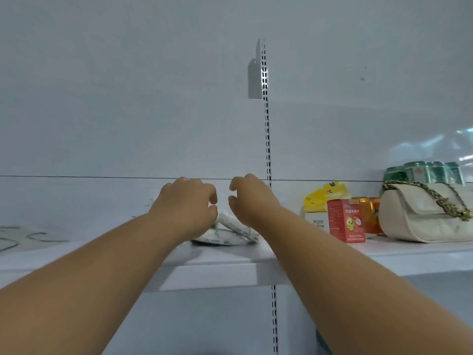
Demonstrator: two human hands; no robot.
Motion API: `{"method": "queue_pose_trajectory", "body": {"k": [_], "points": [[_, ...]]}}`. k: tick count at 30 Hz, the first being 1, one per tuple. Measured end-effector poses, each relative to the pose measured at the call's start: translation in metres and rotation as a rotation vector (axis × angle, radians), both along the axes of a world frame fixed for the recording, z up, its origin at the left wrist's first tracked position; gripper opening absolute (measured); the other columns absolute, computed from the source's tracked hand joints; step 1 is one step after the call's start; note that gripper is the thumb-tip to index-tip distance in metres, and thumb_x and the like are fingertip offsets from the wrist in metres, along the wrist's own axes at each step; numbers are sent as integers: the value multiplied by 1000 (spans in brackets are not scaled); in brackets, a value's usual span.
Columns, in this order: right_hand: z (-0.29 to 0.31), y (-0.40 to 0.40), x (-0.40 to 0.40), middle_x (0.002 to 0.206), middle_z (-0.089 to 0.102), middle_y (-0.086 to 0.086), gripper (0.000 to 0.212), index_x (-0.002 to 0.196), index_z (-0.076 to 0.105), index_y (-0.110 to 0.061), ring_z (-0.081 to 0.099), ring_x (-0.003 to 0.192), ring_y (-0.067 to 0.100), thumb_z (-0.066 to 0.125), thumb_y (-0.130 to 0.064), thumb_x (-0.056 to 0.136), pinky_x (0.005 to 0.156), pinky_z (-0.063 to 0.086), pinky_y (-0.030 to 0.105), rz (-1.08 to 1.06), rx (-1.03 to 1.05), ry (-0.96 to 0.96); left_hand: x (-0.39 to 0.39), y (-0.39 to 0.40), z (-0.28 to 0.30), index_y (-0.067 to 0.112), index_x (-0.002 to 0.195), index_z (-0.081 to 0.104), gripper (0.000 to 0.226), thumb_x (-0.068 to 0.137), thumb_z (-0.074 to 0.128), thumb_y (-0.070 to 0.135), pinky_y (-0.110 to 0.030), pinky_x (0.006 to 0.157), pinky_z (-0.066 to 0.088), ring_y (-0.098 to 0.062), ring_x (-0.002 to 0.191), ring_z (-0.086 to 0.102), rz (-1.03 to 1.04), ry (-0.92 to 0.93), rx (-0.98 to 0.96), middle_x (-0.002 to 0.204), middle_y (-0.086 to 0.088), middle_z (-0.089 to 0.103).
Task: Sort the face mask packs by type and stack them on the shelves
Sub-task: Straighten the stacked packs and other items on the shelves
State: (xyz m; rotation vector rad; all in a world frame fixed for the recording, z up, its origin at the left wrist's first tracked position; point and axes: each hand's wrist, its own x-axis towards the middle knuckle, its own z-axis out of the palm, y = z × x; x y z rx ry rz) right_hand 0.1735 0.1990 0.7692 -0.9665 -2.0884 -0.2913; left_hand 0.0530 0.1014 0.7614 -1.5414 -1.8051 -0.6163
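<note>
A small pile of white face mask packs lies on the white shelf, near its front edge. My left hand hovers over the left end of the pile with its fingers loosely curled downward, and part of the pile is hidden behind it. Just right of it, my right hand is above the right end of the pile, fingers also loosely curled. Neither hand visibly grips a pack. A narrow gap separates the two hands.
To the right on the same shelf stand a red box, a yellow and white pack, an orange can, a cream handbag with a chain and green cans. A slotted upright runs up the back panel.
</note>
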Motion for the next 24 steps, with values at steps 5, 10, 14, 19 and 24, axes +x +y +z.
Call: {"method": "queue_pose_trajectory", "body": {"k": [5, 10, 14, 19, 24], "points": [[-18, -79, -2, 120, 53, 2, 28, 125, 57, -18, 53, 107, 25, 50, -26, 99, 79, 42, 32, 84, 78, 87, -11, -82, -32, 33, 117, 62, 25, 98, 46, 36, -33, 93, 41, -17, 110, 48, -34, -20, 84, 116, 10, 61], [-59, -169, -17, 117, 55, 1, 27, 122, 58, -18, 54, 106, 21, 53, -29, 98, 86, 46, 35, 154, 73, 129, -35, -174, -82, 33, 115, 62, 21, 97, 49, 35, -31, 92, 42, -14, 106, 48, -83, -60, 108, 114, 14, 61], [-102, -237, -33, 116, 57, 0, 27, 121, 59, -19, 54, 107, 20, 54, -31, 97, 89, 47, 37, 208, 48, 129, -56, -242, -132, 31, 116, 63, 22, 96, 55, 35, -33, 95, 42, -14, 111, 49, -109, -124, 64, 114, 13, 61], [-188, -306, -50, 115, 59, 0, 29, 121, 62, -18, 57, 103, 20, 56, -31, 96, 87, 49, 39, 334, -52, 88, -73, -320, -213, 24, 102, 69, 13, 91, 62, 29, -37, 79, 47, -23, 93, 59, -51, -183, 24, 96, 7, 66], [-305, -347, -70, 104, 64, 5, 21, 109, 68, -12, 62, 89, 26, 64, -24, 92, 77, 50, 38, 463, -220, 32, -75, -378, -315, 20, 103, 70, 15, 91, 65, 27, -38, 80, 47, -24, 94, 59, 71, -342, -143, 98, 3, 68]]}}
